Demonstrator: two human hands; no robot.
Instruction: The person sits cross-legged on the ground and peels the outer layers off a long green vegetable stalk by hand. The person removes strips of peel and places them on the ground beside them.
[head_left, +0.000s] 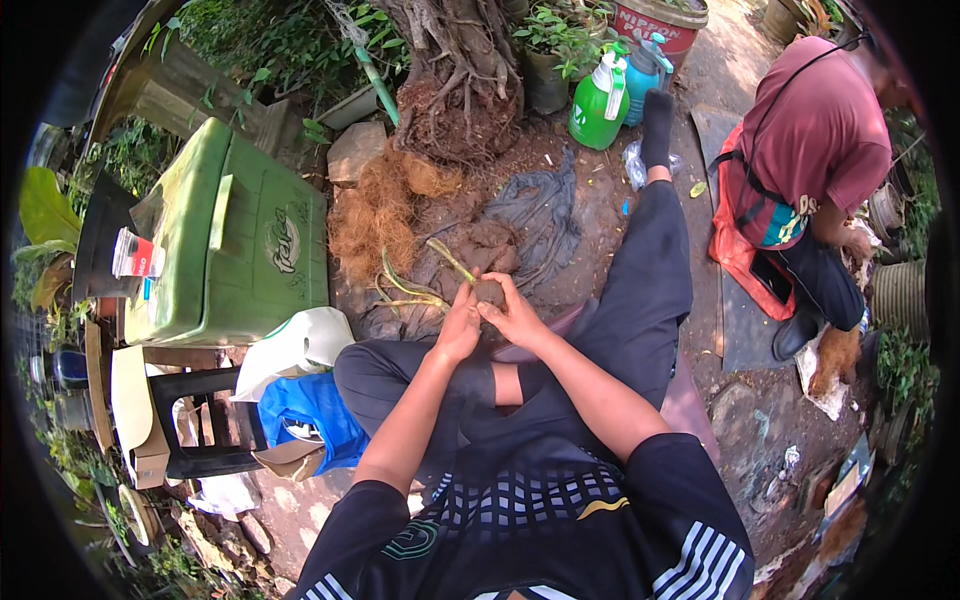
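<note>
My left hand (460, 327) and my right hand (519, 313) are cupped together around a small ball of dark soil (491, 293). A thick green plant stem (448, 259) rises from the ball at a slant, away from me and to the left. My fingers and palms hide part of the ball. Just left of my hands, a long-leaved plant cutting (409, 291) with pale roots or stems lies on the ground. Beyond my hands is a mound of wet brown soil (489, 244), on a crumpled black plastic sheet (538, 214).
Coconut fibre (373, 217) lies beside a green cooler box (262, 247). A root-bound trunk (457, 82), a green sprayer (598, 109) and a blue sprayer (642, 79) stand ahead. Bags, including a blue bag (319, 412), lie left. Another person (817, 142) sits at right.
</note>
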